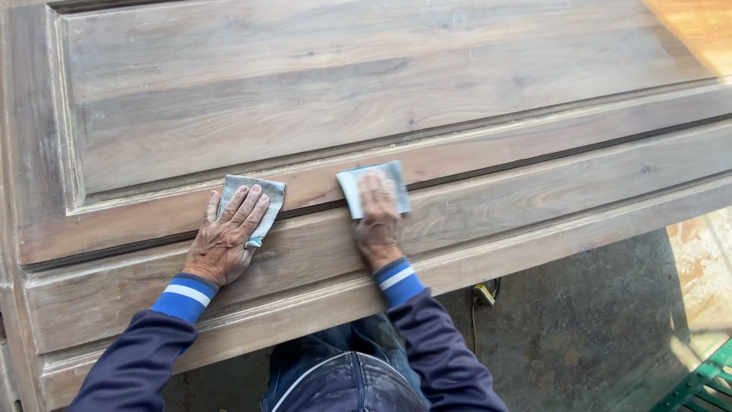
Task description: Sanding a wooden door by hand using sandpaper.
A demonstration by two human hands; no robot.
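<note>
Basically mid-sanding: both hands press abrasive sheets flat onto a big wooden door panel (pixel 366 84) lying across the view. Left hand (pixel 226 238) sits palm-down, fingers spread open & flat on a grey sandpaper sheet (pixel 268 200), pinning it to the moulded rail w/o curling round it. Right hand (pixel 378 221) likewise flat, fingers together & extended over a second sheet, pale blue-grey (pixel 347 187), which lies across the dark groove (pixel 534 156) between 2 raised rails. Neither hand grips; each just bears down. Judging from this, the step is smoothing the stepped mouldings, and the next stroke prob. calls for even pressure along the grain, keeping paper edges from catching in the groove. Wood looks bare, matte, greyish-brown w/ long streaky grain; pale dust lines the recesses. Panel has a sunken field framed by bevelled, stepped profiles. Sheets are thin, limp, roughly square, corners slightly lifted. Sleeves navy w/ blue-white cuffs. Below, a rough concrete floor (pixel 579 328) w/ a small yellow cable plug (pixel 483 294); green grating (pixel 705 385) at the corner.
</note>
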